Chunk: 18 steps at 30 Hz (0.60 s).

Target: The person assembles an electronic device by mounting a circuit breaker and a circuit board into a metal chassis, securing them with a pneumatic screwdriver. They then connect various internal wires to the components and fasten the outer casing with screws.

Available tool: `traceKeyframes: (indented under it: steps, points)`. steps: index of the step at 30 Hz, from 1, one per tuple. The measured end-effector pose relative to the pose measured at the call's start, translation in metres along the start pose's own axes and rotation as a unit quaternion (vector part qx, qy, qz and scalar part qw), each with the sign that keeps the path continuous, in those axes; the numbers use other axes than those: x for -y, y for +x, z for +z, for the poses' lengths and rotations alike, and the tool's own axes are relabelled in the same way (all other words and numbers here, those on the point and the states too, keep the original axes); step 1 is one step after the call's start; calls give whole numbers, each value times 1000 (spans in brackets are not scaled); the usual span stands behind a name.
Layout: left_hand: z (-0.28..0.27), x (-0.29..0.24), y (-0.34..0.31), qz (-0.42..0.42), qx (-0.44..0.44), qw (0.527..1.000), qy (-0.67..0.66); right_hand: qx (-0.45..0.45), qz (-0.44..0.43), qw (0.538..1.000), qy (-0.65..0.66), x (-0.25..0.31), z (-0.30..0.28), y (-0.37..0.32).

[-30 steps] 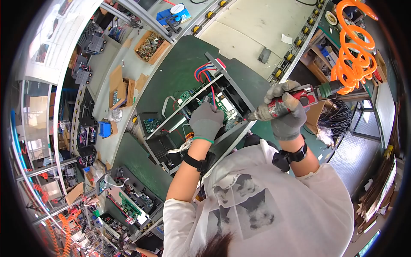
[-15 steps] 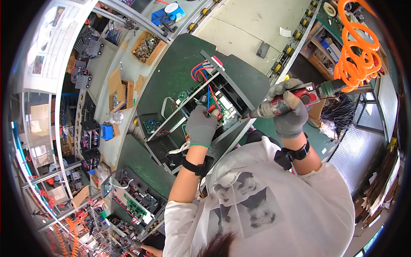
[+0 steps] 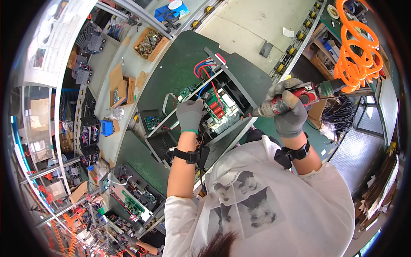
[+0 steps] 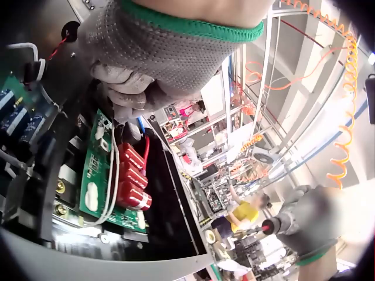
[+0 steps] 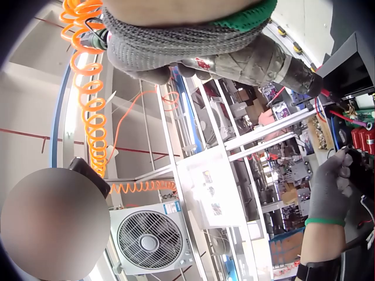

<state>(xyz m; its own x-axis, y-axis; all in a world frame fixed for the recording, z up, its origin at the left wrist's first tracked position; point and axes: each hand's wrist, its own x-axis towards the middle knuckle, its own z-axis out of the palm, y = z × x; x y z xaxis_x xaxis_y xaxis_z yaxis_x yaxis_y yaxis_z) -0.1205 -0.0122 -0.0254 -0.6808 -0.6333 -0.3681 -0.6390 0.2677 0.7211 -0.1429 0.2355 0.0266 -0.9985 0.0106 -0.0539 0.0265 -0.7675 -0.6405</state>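
An open metal chassis [image 3: 233,81] lies on a dark green pallet [image 3: 171,73], with a green circuit board [image 3: 220,109] and red and blue wires [image 3: 204,68] inside. My gloved left hand [image 3: 189,113] reaches into its left part. In the left wrist view, that left hand [image 4: 152,64] curls its fingers on wires just above the board's red components [image 4: 130,178]. My gloved right hand [image 3: 290,112] grips a red and grey air screwdriver [image 3: 282,103], whose tip is at the chassis's right rail. The same screwdriver [image 5: 258,61] shows in the right wrist view.
An orange coiled air hose [image 3: 355,51] hangs at the right. Cardboard boxes of small parts [image 3: 150,43] and a blue bin [image 3: 105,128] sit on the left bench. Roller rails [image 3: 299,40] flank the pallet. More open units [image 3: 132,199] stand at lower left.
My left hand has moved up and left from the middle of the board to the chassis's left side, uncovering the red components. The right hand and screwdriver have barely shifted.
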Motion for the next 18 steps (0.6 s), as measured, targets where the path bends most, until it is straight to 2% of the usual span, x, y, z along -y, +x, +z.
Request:
traceKeyframes:
  steps: [1,3,4,5,7,9,11,12,13,16,18]
  points:
    - [0,2,5,-3,-2,1000,-2,2,3,1000,-1,0,0,0]
    - [-6,6,13,-95,120,980,-124,36,31,999,7,1,0,1]
    - [-14,1,11,-122,142,970,-158,40,34,999,7,-1,1,2]
    - [-18,4,13,-123,138,969,-161,43,23,999,-6,-3,3,4]
    - [-23,13,20,-138,205,938,-242,51,17,998,-20,-7,9,7]
    - [-14,16,15,-146,202,930,-269,35,33,999,-14,-10,22,10]
    - [1,16,7,-73,101,969,-215,62,35,997,-15,-20,28,17]
    - [6,15,6,-62,77,973,-209,86,23,996,-19,-27,30,20]
    - [5,15,5,-65,73,972,-214,110,12,994,-22,-34,33,22]
    - [-4,6,1,-118,123,959,-226,128,51,990,-8,-52,45,25]
    - [-2,11,8,-109,130,956,-239,146,64,987,5,-65,48,26]
